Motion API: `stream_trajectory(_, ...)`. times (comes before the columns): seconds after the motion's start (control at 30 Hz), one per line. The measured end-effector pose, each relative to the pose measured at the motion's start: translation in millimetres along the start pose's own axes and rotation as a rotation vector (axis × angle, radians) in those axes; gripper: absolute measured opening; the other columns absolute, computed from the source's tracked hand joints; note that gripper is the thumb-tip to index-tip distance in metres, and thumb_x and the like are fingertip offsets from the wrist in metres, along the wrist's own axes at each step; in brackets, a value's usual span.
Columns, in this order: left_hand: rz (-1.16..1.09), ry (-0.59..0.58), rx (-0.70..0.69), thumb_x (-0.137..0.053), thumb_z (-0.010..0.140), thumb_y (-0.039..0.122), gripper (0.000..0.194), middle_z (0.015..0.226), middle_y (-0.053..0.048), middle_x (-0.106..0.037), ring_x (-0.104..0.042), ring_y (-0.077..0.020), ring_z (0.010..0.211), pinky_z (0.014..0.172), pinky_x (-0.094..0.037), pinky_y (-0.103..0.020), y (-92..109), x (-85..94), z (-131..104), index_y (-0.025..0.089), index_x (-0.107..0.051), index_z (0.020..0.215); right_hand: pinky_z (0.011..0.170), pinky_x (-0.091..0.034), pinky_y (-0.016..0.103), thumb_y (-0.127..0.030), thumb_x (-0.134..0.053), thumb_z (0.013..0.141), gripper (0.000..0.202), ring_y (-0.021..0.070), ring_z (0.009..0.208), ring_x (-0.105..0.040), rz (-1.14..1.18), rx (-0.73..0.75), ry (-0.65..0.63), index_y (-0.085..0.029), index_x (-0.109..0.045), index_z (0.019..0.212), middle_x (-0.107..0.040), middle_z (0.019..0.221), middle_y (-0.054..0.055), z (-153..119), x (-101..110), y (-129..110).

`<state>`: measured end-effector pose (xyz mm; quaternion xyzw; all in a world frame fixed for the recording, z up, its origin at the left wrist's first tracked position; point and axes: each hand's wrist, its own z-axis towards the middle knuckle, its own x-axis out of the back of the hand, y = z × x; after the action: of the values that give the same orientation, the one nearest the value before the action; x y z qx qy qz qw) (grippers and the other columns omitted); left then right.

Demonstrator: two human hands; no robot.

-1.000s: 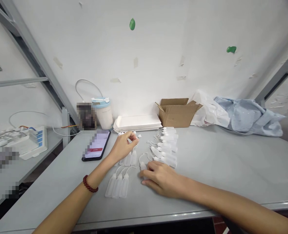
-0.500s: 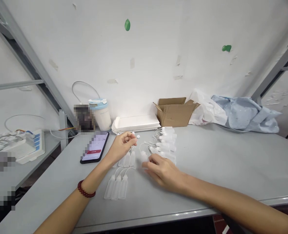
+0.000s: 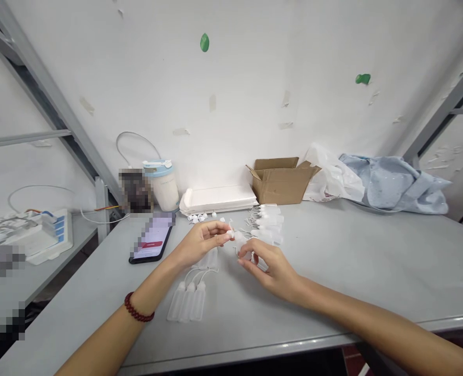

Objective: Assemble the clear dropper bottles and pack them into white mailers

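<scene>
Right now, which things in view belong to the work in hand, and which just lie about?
Seemingly in use:
- small white piece, in the left hand
- translucent bottle, in the right hand
- three front bottles
- right-side bottles
- loose white caps

Apparently just lying about:
- phone
- blue-lidded cup
- cardboard box
- white plastic bag
- blue bundle

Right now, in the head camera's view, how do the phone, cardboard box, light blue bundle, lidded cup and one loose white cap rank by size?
1. Light blue bundle
2. Cardboard box
3. Phone and lidded cup: too alike to rank, and the phone lies slanted
4. Loose white cap
</scene>
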<state>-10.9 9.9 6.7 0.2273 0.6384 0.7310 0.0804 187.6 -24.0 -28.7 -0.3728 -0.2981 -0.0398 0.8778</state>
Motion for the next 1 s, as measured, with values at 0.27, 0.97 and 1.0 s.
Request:
stream_trajectory(0.27,0.113,0.002,-0.100,-0.059,0.079,0.036,0.023,0.096,-0.007,-0.065,-0.057,-0.0187,0.090,0.078,-0.045,-0.030,0,-1.6,-2,0.017,-0.066,0.090,0.058,-0.038,0.024,-0.019,-0.050,0.081,0.003,0.0114,0.066,-0.048,0.232,-0.243,-0.074,-0.019,-0.050,0.078,-0.057,0.075,0.001,5,6,-4)
stream_trajectory(0.97,0.191,-0.048,-0.073,-0.055,0.082,0.035,0.023,0.087,-0.005,-0.067,-0.059,-0.0177,0.082,0.074,-0.045,-0.027,-1,-12.5,-6,0.016,-0.067,0.084,0.046,-0.026,0.020,-0.034,-0.051,0.083,0.021,0.0077,0.049,-0.027,0.853,-0.570,-0.159,-0.023,-0.033,0.080,-0.031,0.057,-0.009,10,12,4)
stream_trajectory(1.0,0.187,-0.040,-0.071,-0.055,0.082,0.035,0.023,0.086,-0.005,-0.068,-0.059,-0.0177,0.081,0.073,-0.045,-0.027,-2,-13.3,-6,0.016,-0.067,0.083,0.046,-0.026,0.019,-0.037,-0.051,0.084,0.023,0.0075,0.048,-0.026,0.864,-0.585,-0.165,-0.023,-0.033,0.081,-0.031,0.058,-0.009,10,12,5)
